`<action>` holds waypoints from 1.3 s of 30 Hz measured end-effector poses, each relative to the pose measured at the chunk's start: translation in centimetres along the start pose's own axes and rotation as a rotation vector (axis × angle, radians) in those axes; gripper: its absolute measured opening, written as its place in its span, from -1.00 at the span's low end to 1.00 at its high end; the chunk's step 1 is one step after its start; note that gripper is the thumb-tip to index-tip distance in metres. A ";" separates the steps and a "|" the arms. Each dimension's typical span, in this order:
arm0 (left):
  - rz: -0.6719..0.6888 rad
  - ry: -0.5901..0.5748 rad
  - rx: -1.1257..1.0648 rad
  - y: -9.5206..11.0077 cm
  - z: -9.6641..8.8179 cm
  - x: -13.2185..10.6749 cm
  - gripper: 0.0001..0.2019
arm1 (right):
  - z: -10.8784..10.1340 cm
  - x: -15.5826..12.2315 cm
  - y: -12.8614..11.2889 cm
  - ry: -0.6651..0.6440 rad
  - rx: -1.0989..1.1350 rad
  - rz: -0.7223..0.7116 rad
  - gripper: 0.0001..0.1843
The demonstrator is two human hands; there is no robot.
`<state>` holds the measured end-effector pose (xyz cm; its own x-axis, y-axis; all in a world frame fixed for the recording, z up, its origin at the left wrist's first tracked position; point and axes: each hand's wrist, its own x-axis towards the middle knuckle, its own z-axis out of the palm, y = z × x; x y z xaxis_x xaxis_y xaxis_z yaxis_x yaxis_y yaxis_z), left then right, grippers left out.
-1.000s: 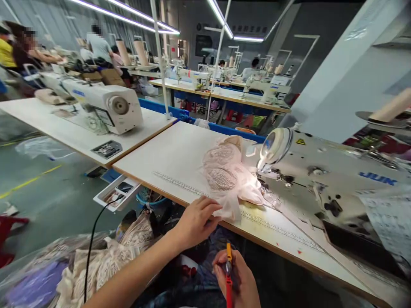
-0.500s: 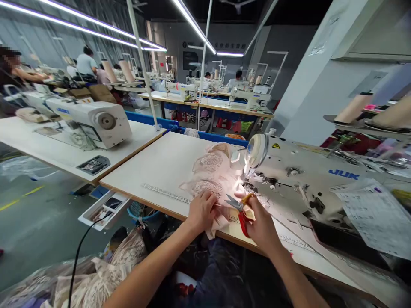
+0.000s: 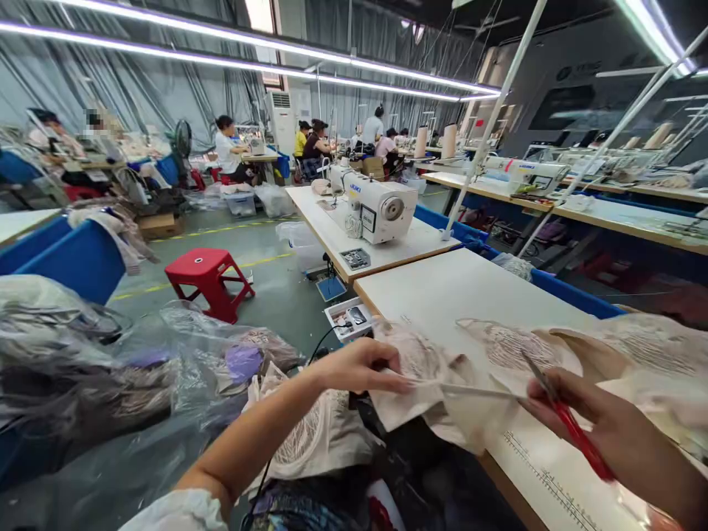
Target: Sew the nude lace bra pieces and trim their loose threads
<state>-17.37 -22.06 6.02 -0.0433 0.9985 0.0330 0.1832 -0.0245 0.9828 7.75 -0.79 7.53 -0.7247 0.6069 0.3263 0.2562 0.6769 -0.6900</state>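
Observation:
My left hand (image 3: 362, 365) pinches the left end of a pale pink lace garment (image 3: 498, 361) that lies across the near corner of the white sewing table (image 3: 459, 284). A strap of the garment is pulled taut between both hands. My right hand (image 3: 602, 428) holds red-handled snips (image 3: 569, 428), whose blades point up-left at the fabric. Both hands hover over the table's front edge.
A pile of lace pieces (image 3: 310, 435) and plastic bags (image 3: 110, 383) lie at my lower left. A red stool (image 3: 207, 276) stands on the floor. Another sewing machine (image 3: 376, 206) sits on the table ahead. Several people work at the back.
The view has swung left, away from my own sewing machine. Both hands have pulled the garment toward the table's near edge, and the strap is now stretched between them.

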 end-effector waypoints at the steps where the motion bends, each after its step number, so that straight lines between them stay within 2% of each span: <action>1: -0.034 0.033 -0.035 0.2 -0.9 -1.2 -0.52 | 0.3 0.6 -1.4 -0.066 0.077 -0.003 -0.44; 3: -0.075 0.151 -0.093 0.0 -2.6 -3.4 -0.53 | 1.3 1.9 -3.9 -0.037 0.232 -0.036 -0.55; 5: -0.073 0.327 -0.126 -0.5 -3.9 -5.2 -0.57 | 2.8 3.1 -5.8 0.008 0.368 -0.045 -0.62; 8: -0.028 0.607 -0.204 -1.0 -4.8 -7.2 -0.59 | 5.4 3.8 -7.6 -0.038 0.540 -0.010 -0.67; 11: 0.065 0.844 -0.354 -0.3 -4.4 -8.0 -0.57 | 6.9 3.2 -9.0 -0.112 0.641 0.090 -0.70; 13: 0.161 0.983 -0.411 0.6 -3.4 -7.5 -0.60 | 7.0 2.4 -10.0 -0.148 0.664 0.151 -0.71; 16: 0.306 1.131 -0.260 1.3 -1.2 -5.0 -0.71 | 6.5 1.4 -11.3 -0.144 0.651 0.141 -0.73; 18: 0.328 1.105 -0.047 0.8 1.0 -2.7 -0.77 | 6.7 1.2 -11.3 -0.114 0.644 0.128 -0.73; 20: 0.298 0.978 0.107 -0.4 3.4 -0.4 -0.77 | 7.5 1.3 -10.5 -0.108 0.661 0.164 -0.71; 23: 0.246 0.775 0.111 -2.8 6.9 2.3 -0.70 | 9.2 1.2 -8.1 -0.125 0.679 0.256 -0.65; 27: 0.169 0.679 0.041 -5.1 10.0 3.1 -0.62 | 10.3 0.2 -5.2 -0.105 0.693 0.347 -0.66; 30: 0.165 0.635 0.065 -6.0 11.2 2.4 -0.64 | 10.3 -0.7 -3.9 -0.115 0.688 0.379 -0.69; 34: 0.159 0.480 0.152 -7.4 12.2 1.4 -0.70 | 10.8 -2.0 -3.0 -0.094 0.587 0.400 -0.73; 37: 0.086 0.426 0.183 -8.5 12.3 0.4 -0.70 | 10.7 -3.9 -3.0 -0.082 0.433 0.352 -0.81; 39: 0.026 0.383 0.169 -9.2 12.0 -0.3 -0.71 | 10.3 -6.3 -3.3 0.002 0.332 0.281 -0.84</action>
<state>-7.29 -21.59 -5.23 -0.3930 0.9065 0.1541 0.3465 -0.0092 0.9380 4.87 -11.15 1.07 -0.6548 0.7495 0.0977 0.2228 0.3150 -0.9226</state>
